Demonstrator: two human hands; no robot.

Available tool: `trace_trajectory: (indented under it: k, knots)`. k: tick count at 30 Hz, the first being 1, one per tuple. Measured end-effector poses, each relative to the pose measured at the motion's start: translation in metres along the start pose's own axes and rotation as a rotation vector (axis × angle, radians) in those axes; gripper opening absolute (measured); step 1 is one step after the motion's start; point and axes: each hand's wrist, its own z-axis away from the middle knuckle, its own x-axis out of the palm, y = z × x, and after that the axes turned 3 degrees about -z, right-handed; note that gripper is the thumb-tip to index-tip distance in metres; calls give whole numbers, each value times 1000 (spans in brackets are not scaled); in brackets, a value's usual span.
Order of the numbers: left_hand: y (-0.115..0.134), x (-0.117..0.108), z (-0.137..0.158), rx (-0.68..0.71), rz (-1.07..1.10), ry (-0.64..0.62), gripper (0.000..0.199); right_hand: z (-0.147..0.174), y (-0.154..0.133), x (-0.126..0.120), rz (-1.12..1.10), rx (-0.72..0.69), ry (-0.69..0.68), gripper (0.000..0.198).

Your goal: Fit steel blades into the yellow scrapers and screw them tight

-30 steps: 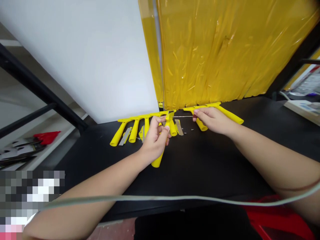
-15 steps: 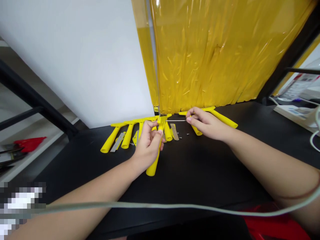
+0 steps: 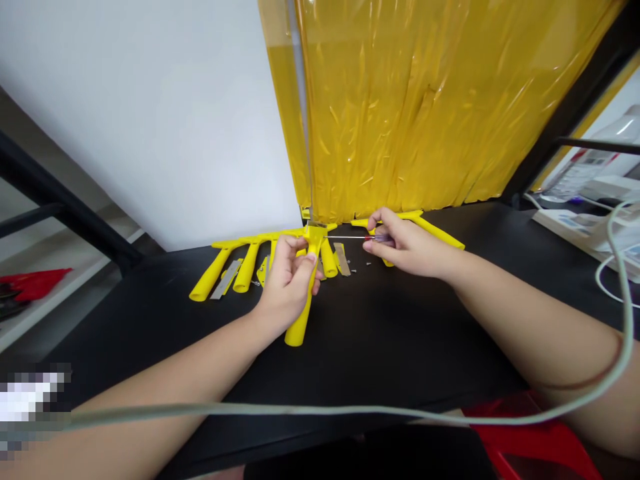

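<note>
My left hand is closed round the neck of a yellow plastic scraper, its hollow handle pointing down toward me and its head up. In my right hand is a screwdriver with a clear and red handle, held level. Its thin shaft runs left, and the tip meets the side of the scraper head. Behind my left hand several more yellow scraper handles lie in a row. Among them are flat metal blades and a brownish plate. Small screws lie on the black table.
Behind the black table stand a white panel and a yellow plastic curtain. Another yellow scraper lies behind my right hand. At right are a power strip and a plastic bottle. A pale cable crosses the foreground.
The view has shifted slightly. My right hand has turned on the screwdriver, and its clear and red handle now shows. The scraper stays in my left hand, with its head turned more toward me.
</note>
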Motion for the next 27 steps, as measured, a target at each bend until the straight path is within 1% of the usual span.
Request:
trace_trajectory:
  k: [2,4,7,12,14,15,19,21,22,24,25,27]
  knots:
    - [-2,-1,-1,13,1,7,28,2,1,0,19,-9,15,23]
    - [-2,-1,-2,18,-2,5,28,1,2,0,54,-3,71,20]
    - [-2,0,-1,14,-2,10,28,-2,1,2,86,44,110,25]
    - [-5,0,-2,23,-18,21,26,-6,-6,5,62,107,5,46]
    - [-7,0,-3,30,-18,14,25,-6,-7,5,38,101,-16,48]
    - [-8,0,-3,31,-15,12,25,-5,-7,5,36,90,-18,46]
    - [-7,1,-3,28,7,24,26,-1,-7,2,100,8,-12,26]
    - [-5,2,-2,14,13,28,27,0,-7,1,144,-48,12,22]
    - [-4,3,-1,4,15,30,27,0,-7,1,151,-69,24,24]
    - [-3,3,0,-7,25,34,28,-1,-7,3,118,-68,36,32]
    - [-2,3,0,-5,31,35,28,-2,-7,5,75,-44,29,37]
    - [-2,3,0,7,40,33,29,-3,-7,10,-76,60,-7,44]
